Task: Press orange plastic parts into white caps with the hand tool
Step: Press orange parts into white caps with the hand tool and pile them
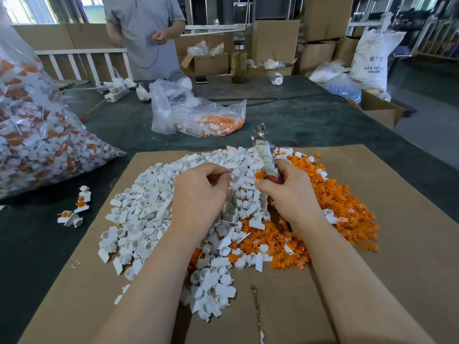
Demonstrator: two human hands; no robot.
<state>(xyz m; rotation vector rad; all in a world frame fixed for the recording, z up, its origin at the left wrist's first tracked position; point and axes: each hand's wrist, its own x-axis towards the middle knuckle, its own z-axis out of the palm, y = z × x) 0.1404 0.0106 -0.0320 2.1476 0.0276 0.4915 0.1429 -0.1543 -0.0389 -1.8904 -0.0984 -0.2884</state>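
A heap of white caps (146, 214) covers the left and middle of a cardboard sheet (387, 244). A heap of orange plastic parts (342, 202) lies on its right side. My right hand (290, 194) grips the hand tool (264, 150) by its wrapped handle, the tool standing up and tilted away from me. An orange part shows at the fingers of this hand, beside the handle. My left hand (198, 192) hovers over the white heap with its fingers curled, thumb and forefinger pinched together; what they pinch is hidden.
A big clear bag of assembled caps (32, 135) lies at the left, a smaller open bag (198, 115) behind the heaps. A few finished caps (77, 209) sit left of the cardboard. A person (146, 33) stands at the far table edge. A bottle (239, 60) and boxes stand behind.
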